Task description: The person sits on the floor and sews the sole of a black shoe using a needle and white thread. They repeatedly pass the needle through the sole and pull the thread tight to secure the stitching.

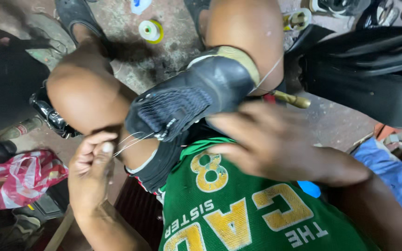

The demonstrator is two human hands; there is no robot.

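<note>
left hand pinches a thin pale thread between curled fingers, drawing it taut from the black mesh-and-rubber shoe wedged between the knees. right hand, blurred, lies just below the shoe; i cannot tell how open it is or whether it grips the wooden-handled awl poking out beside it. this looks like mid-stitch, tightening a pass; next likely calls for steadying the shoe. the awl's tip is hidden.
</note>
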